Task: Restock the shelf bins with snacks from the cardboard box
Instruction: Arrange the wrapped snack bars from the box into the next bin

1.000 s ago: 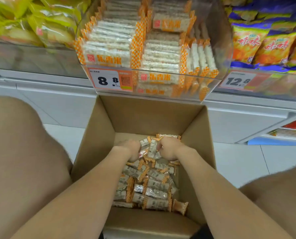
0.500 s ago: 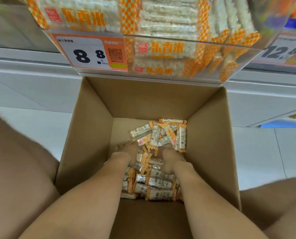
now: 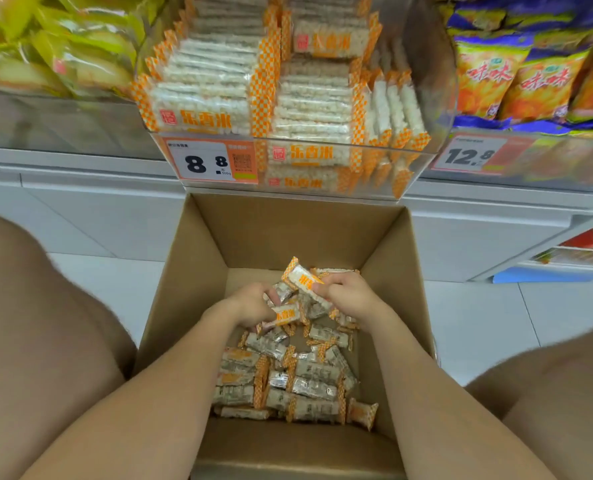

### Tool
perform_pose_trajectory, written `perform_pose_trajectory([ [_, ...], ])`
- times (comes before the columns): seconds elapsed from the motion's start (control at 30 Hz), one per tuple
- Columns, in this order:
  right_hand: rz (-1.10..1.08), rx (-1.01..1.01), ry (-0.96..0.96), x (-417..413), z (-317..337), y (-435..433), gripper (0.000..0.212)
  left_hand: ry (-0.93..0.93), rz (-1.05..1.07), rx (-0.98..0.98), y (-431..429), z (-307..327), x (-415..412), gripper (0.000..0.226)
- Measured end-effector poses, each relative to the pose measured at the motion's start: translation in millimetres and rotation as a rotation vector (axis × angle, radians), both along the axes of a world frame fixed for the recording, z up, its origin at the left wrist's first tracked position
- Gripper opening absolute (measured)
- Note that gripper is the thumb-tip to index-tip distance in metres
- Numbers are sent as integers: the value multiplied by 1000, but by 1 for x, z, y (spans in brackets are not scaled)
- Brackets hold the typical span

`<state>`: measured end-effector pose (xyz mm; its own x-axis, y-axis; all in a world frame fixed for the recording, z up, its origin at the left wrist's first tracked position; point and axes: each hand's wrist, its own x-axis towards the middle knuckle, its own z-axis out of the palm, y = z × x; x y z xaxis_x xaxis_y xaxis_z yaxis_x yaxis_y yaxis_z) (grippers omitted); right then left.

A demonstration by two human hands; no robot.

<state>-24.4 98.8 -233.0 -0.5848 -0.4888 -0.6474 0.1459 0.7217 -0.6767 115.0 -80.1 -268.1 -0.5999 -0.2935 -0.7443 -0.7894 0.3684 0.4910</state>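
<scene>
Both hands have come up from the pile; the left hand (image 3: 250,304) and right hand (image 3: 348,296) each clutch a snack bar (image 3: 300,279) in curled fingers, near the cardboard box's (image 3: 191,282) far wall.

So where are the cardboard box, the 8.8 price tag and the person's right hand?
cardboard box (image 3: 194,271): head view, bare inner left wall.
8.8 price tag (image 3: 195,163): head view, the large 8.
right hand (image 3: 350,296): head view, back of the hand.

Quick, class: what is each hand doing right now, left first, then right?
Left hand: closed, gripping the lower snack packet inside the cardboard box.
Right hand: closed, pinching the upper snack packet.
</scene>
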Motion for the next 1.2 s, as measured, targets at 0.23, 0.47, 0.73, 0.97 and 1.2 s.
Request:
perform_pose_trajectory([
  [0.23,177,-201,-45,-2,93,-12,87,219,26,142,-7,122,-9,28],
  [0.47,657,-7,508,4,203,-42,29,317,-199,13,-14,230,-15,21],
  [0.73,188,-378,197,-24,283,-16,38,662,167,101,-20,294,-9,22],
  [0.97,-82,-506,342,-23,282,-15,35,956,286,103,-12,298,-8,23],
  [1.2,312,-479,631,-28,286,-20,52,1066,230,-28,-26,310,-11,28],
])
